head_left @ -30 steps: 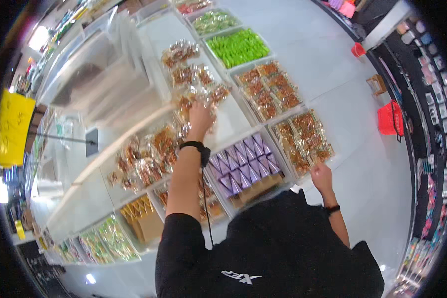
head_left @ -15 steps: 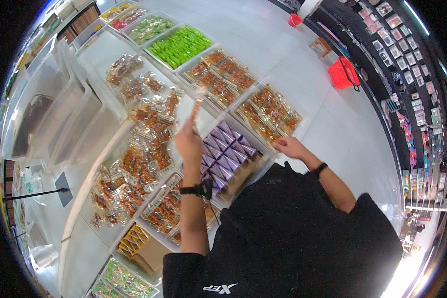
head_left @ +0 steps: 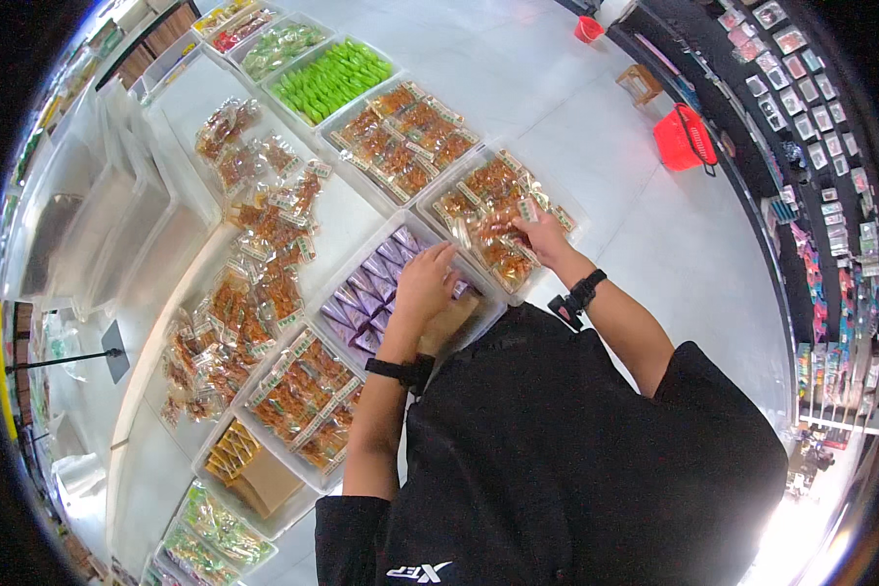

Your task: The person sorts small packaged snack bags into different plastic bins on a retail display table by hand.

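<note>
Head view: the person in a black shirt leans over a white display counter [head_left: 361, 220] carrying clear trays of wrapped snacks. The left hand [head_left: 425, 283] rests palm down on the tray of purple packets [head_left: 371, 293] at the counter's near edge, fingers spread flat over the packets at the tray's right end; whether it grips any packet cannot be told. A black wristband [head_left: 400, 371] sits on the left wrist. The right hand [head_left: 542, 234] reaches into the tray of orange packets [head_left: 479, 195] just right of the purple tray, fingers curled around a small orange packet [head_left: 525, 210] at the tray's near right side. A black watch [head_left: 584, 291] is on the right wrist.

Beyond the orange tray, along the counter's far edge, stand a second orange-packet tray [head_left: 400, 137] and a tray of green packets [head_left: 330, 78]. Loose orange packets [head_left: 254, 264] lie heaped along the counter's middle strip. Left of the purple tray, at the near edge, another tray of orange packets [head_left: 303, 391] touches a tray with yellow packets [head_left: 230, 449]. On the floor, well apart from the counter, stands a red basket [head_left: 686, 139].
</note>
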The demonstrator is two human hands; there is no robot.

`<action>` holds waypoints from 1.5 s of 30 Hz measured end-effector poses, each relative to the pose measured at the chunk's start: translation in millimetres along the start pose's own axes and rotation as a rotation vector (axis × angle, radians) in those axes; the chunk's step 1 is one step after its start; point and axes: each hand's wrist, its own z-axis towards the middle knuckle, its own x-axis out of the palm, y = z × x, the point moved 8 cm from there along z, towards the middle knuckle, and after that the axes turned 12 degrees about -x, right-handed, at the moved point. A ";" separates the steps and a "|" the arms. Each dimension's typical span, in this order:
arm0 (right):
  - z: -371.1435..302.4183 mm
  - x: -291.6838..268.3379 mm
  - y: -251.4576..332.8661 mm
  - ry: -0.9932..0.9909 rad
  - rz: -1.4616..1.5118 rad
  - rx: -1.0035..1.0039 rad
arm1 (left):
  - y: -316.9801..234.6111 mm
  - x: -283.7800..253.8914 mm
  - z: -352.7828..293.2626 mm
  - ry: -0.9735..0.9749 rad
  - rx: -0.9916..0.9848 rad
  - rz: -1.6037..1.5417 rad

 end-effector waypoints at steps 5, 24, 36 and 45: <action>74.0 -8.6 5.5 -0.073 -0.127 -0.169 | 18.9 -15.1 -1.4 0.041 -0.264 -0.026; 73.2 2.7 51.9 -0.040 -1.099 -0.582 | 209.5 -148.4 63.4 -0.364 -0.755 0.767; 44.5 -43.0 26.6 0.028 -0.807 -0.256 | 180.9 -144.8 95.8 -0.175 -0.591 0.795; 29.7 49.2 -3.9 0.446 0.199 0.268 | -5.7 38.9 68.4 -0.044 -0.059 0.625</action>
